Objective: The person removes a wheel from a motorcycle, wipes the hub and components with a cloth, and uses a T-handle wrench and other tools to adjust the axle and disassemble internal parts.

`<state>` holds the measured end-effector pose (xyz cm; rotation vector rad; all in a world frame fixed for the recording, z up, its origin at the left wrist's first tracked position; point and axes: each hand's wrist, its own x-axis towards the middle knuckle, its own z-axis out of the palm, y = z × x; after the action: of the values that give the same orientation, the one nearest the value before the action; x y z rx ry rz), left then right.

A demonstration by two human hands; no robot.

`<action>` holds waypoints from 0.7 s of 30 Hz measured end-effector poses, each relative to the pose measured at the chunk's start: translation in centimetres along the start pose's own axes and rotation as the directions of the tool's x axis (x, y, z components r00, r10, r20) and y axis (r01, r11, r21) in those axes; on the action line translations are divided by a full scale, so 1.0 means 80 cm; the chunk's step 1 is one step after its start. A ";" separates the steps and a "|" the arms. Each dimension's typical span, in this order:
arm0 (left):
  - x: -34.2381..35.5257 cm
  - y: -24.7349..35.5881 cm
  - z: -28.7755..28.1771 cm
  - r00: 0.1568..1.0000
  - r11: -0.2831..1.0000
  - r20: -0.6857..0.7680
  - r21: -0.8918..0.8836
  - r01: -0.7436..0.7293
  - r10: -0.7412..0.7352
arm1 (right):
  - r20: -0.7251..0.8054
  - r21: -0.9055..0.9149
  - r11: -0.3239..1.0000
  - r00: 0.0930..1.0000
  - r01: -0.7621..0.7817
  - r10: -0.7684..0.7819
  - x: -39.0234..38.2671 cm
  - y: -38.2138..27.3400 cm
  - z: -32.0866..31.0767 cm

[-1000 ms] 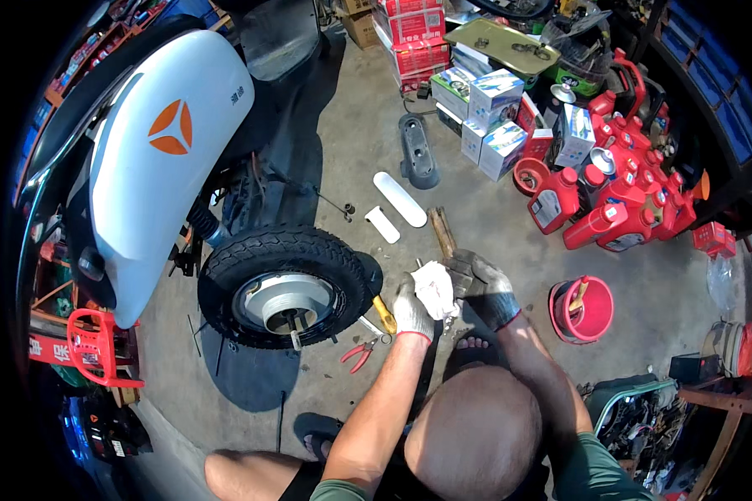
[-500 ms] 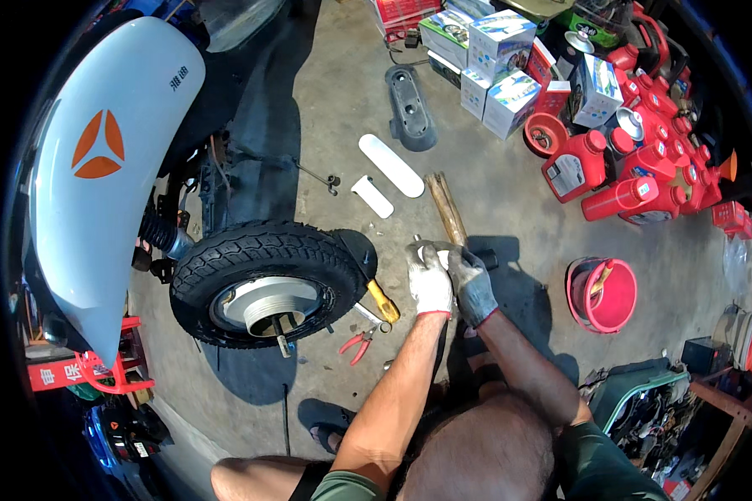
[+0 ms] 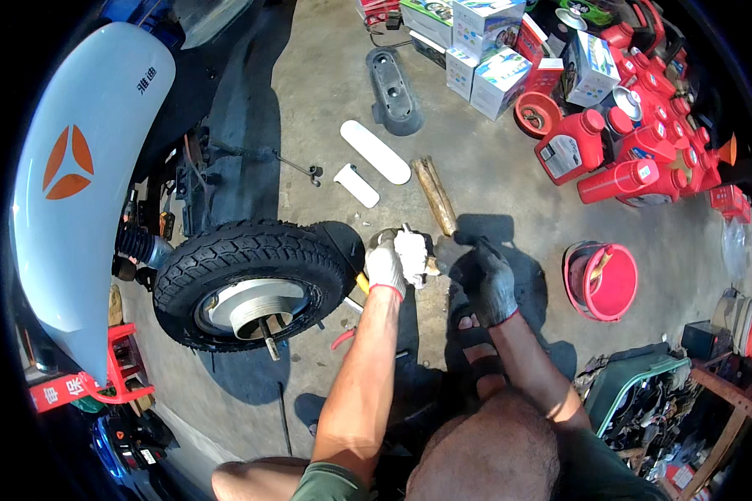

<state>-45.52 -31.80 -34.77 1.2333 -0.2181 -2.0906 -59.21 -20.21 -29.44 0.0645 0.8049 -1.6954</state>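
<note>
My left hand (image 3: pixel 384 265), in a pale glove with a red cuff, is closed around a crumpled white cloth-like bundle (image 3: pixel 411 255). Apart from it, to the right, my right hand (image 3: pixel 495 288) wears a dark-stained grey glove. Its fingers look spread and reach toward the dark head of a hammer, partly lost in shadow; nothing shows in them. The hammer's wooden handle (image 3: pixel 434 196) points away from me on the floor. Left of my hands lies a wheel with a black tyre (image 3: pixel 226 250), its hub and axle (image 3: pixel 269 338) facing me. A yellow handle and red-handled pliers (image 3: pixel 342 338) are partly hidden by my left arm.
Two white plastic pieces (image 3: pixel 376 152) and a dark grey cover (image 3: pixel 393 92) lie ahead. Boxes (image 3: pixel 500 82) and red bottles (image 3: pixel 570 149) crowd the far right, with a pink bucket (image 3: pixel 622 284) nearer. A green bin of scrap (image 3: pixel 610 392) stands lower right; a white vehicle panel (image 3: pixel 100 159) looms left.
My hands, together before, have parted: the left moved left with the white bundle, now in plain view, and the right moved slightly right. The view has shifted a little.
</note>
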 end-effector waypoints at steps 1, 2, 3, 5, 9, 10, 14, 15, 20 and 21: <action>-0.007 0.002 0.001 0.999 0.997 -0.021 -0.059 -0.049 0.047 | 0.000 0.084 0.996 1.000 -0.027 0.027 0.003 0.001 0.001; -0.019 0.005 0.000 0.998 0.999 0.037 -0.033 -0.039 0.041 | -0.044 -0.029 0.998 0.997 -0.060 0.059 0.005 -0.001 0.000; -0.026 0.002 0.005 0.996 0.991 0.001 -0.101 -0.091 0.091 | -0.024 0.016 0.999 0.999 -0.048 0.049 0.011 0.003 0.000; -0.045 0.000 0.010 0.975 0.974 0.001 -0.059 -0.221 0.221 | 0.048 0.129 0.991 0.999 -0.024 0.018 0.018 0.009 -0.005; -0.071 -0.008 0.021 0.978 0.981 0.161 -0.160 -0.106 0.131 | 0.133 0.123 0.987 0.983 0.108 -0.124 0.029 0.027 -0.016; -0.073 -0.018 0.025 0.981 0.983 0.072 -0.066 -0.174 0.178 | 0.107 0.106 0.992 0.991 0.070 -0.081 0.033 0.035 -0.015; -0.066 -0.069 0.042 0.773 0.671 -0.073 0.551 -0.496 0.630 | 0.114 -0.010 0.994 0.987 0.112 -0.110 0.033 0.061 -0.008; -0.057 -0.071 0.043 0.703 0.548 -0.051 0.667 -0.505 0.709 | 0.109 -0.064 0.990 0.987 0.126 -0.118 0.029 0.064 -0.007; -0.015 -0.043 0.034 0.911 0.786 -0.184 0.585 -0.200 0.369 | 0.112 0.129 0.987 0.987 0.097 -0.111 0.010 0.050 -0.010; -0.013 -0.041 0.033 0.891 0.831 -0.217 0.498 -0.249 0.398 | 0.128 0.139 0.986 0.986 0.092 -0.111 0.008 0.044 -0.011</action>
<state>-48.95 -29.24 -34.13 1.6508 -0.7603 -1.5582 -56.60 -20.55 -32.07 -0.0010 0.6022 -1.8278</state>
